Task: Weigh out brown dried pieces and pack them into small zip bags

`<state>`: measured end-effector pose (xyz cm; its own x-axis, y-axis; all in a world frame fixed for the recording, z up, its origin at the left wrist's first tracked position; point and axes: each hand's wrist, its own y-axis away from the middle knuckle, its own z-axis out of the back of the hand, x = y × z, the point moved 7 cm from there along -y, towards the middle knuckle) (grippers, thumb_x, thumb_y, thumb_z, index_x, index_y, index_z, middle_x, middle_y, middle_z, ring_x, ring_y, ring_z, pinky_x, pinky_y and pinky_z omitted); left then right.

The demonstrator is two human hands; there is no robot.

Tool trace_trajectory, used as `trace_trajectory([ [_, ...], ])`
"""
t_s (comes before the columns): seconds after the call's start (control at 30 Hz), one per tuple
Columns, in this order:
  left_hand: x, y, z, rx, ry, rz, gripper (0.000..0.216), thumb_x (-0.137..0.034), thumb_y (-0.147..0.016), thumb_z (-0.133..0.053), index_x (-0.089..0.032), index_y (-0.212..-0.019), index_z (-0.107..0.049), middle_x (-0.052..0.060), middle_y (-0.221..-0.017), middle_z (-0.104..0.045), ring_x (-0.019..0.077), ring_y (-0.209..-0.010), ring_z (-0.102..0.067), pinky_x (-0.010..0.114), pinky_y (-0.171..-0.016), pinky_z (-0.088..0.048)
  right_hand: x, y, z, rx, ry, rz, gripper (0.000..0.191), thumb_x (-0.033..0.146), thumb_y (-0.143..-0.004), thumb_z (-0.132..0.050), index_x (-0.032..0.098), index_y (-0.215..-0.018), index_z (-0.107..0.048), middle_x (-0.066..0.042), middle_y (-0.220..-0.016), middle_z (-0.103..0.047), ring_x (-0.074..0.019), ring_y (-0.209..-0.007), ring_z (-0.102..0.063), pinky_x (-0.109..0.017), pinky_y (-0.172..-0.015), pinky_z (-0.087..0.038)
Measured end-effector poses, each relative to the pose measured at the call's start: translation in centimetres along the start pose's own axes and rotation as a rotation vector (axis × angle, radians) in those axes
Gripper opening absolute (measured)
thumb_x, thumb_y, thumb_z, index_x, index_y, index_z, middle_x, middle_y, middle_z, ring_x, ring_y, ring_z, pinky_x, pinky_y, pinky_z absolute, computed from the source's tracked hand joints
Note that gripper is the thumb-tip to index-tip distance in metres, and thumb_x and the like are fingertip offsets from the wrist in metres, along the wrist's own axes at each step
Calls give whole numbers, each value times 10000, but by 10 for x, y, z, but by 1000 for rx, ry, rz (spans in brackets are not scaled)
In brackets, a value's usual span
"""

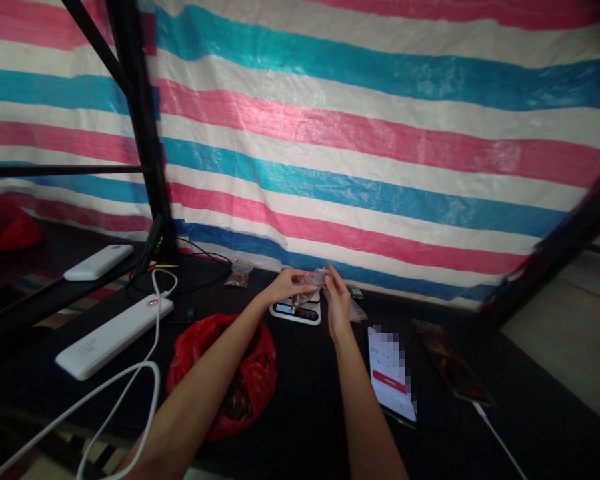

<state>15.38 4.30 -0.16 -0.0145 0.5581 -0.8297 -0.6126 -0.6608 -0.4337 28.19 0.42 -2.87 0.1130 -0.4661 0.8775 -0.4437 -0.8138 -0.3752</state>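
Observation:
Both my hands meet over a small white digital scale (310, 321) with a lit display. Between them is a small clear plastic bag (306, 297) with some brownish contents low in it. My left hand (286, 285) pinches the bag from the left. At its upper right edge, the fingers of my right hand (337, 300) are closed on the plastic. Under my left forearm a red plastic bag (195, 347) stands open, holding brown pieces I cannot identify. Another small clear bag (238, 275) with brown bits lies behind, to the left. Flat clear plastic (358, 312) lies beside my right hand.
A lit phone (387, 373) and a dark phone (457, 367) with a white cable lie to the right. Two white power banks (113, 337) and looping cables occupy the left. A black metal post (145, 133) and striped plastic sheeting (360, 160) bound the black table.

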Motion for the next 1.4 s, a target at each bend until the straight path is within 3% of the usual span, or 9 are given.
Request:
trace_trajectory([
  [0.2, -2, 1, 2, -35, -30, -6, 457, -382, -682, -649, -94, -1035, -627, 82, -894, -664, 167, -770, -578, 246, -692, -435, 3, 0, -5, 56, 21, 36, 473, 387, -699, -603, 238, -1145, -555, -51, -1203, -560, -222, -1110, -488, -380, -920, -372],
  [0.9, 0, 1, 3, -45, 0, -14, 441, -362, -649, -680, -75, -982, -637, 71, -817, -653, 148, -721, -566, 233, -666, -427, 17, 2, -8, 52, 7, 139, 369, 316, -694, -617, 202, -1045, -612, -52, -1149, -591, -199, -1081, -500, -368, -963, -328],
  [1.23, 4, 0, 1, -38, -163, -24, 447, -404, -642, -673, -115, -983, -651, 45, -812, -661, 151, -735, -559, 241, -705, -421, 38, 10, -18, 71, 136, 248, 300, 321, -704, -593, 211, -979, -640, -64, -1104, -594, -212, -1039, -506, -338, -848, -405],
  [1.4, 4, 0, 2, -38, -185, -24, 444, -401, -644, -672, -115, -983, -652, 48, -826, -667, 156, -745, -564, 247, -718, -423, 41, 13, -17, 16, 176, 266, 290, 318, -706, -581, 208, -969, -631, -61, -1080, -588, -204, -1018, -506, -321, -820, -413],
])
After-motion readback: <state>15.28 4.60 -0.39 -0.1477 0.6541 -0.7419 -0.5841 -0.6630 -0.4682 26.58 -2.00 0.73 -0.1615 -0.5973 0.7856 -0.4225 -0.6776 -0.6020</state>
